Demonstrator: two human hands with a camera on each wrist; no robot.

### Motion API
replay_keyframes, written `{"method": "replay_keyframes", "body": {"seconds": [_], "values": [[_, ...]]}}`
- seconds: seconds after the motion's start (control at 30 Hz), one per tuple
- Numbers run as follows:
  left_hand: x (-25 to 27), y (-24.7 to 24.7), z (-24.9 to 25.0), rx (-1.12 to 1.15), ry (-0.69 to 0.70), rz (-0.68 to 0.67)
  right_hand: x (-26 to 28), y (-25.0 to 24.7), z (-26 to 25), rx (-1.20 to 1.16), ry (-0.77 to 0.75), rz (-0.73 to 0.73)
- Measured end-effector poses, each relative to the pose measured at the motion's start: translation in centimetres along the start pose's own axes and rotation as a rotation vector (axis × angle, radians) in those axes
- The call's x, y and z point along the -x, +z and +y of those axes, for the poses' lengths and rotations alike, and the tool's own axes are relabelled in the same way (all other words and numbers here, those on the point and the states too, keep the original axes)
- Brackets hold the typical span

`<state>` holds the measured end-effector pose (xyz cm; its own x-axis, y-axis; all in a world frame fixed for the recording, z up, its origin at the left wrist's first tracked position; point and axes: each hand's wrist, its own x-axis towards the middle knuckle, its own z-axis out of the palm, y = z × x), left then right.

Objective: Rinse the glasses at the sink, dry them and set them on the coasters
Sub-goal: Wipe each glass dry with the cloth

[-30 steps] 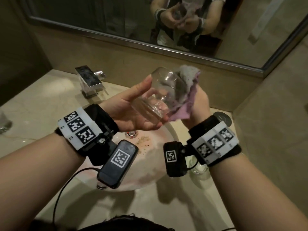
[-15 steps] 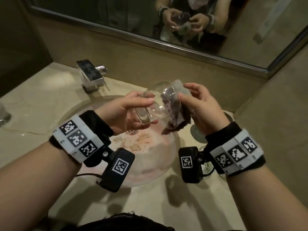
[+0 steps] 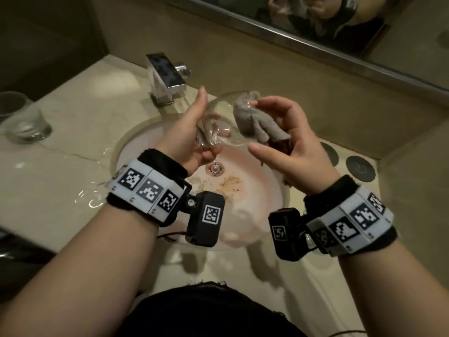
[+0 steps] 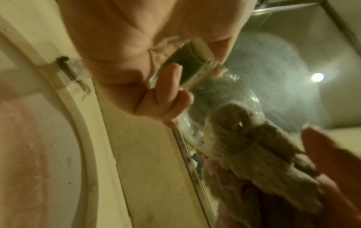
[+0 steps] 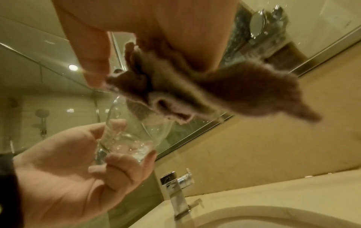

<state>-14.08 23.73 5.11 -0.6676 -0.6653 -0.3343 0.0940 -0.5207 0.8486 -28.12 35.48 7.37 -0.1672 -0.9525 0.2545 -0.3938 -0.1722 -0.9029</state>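
A clear glass lies tilted on its side above the sink, mouth turned right. My left hand grips its thick base, thumb along the top and fingers curled beneath. A grey-pink cloth is bunched into the mouth of the glass, and my right hand pinches it there. The left wrist view shows the cloth pressed inside the wet bowl of the glass. In the right wrist view the cloth hangs from my fingers over the glass. Two dark round coasters lie on the counter at the right.
A second glass stands on the counter at far left. The square chrome faucet rises behind the round sink basin, which has crumbs near the drain. Water is pooled on the counter left of the basin. A mirror runs along the back wall.
Both hands have come down closer to the basin. The cloth, earlier draped at the rim, now sits deeper in the glass's mouth, and my right hand has turned palm-up around it.
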Motion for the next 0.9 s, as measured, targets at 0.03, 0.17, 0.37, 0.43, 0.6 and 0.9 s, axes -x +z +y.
{"method": "replay_keyframes", "body": {"seconds": [0.03,0.17,0.37,0.43,0.6,0.9], "values": [[-0.1,-0.2,0.0,-0.002,0.002,-0.043,-0.4,0.4,0.1,0.002,0.001,-0.038],[-0.1,-0.8,-0.3,0.001,0.017,-0.115,-1.3,2.2,0.1,0.129,-0.048,-0.091],[0.2,-2.2,-0.3,0.090,-0.008,-0.030,-0.9,0.3,-0.7,0.259,-0.097,0.026],[0.3,-2.4,-0.3,0.055,-0.011,-0.084,-0.8,0.4,-1.0,0.480,-0.111,-0.127],[0.3,-2.2,-0.3,-0.037,-0.022,-0.219,-1.5,0.7,-1.0,0.375,-0.016,-0.323],[0.7,-2.4,-0.3,0.054,-0.038,-0.123,-2.5,2.5,-1.6,0.753,-0.242,-0.445]]}}
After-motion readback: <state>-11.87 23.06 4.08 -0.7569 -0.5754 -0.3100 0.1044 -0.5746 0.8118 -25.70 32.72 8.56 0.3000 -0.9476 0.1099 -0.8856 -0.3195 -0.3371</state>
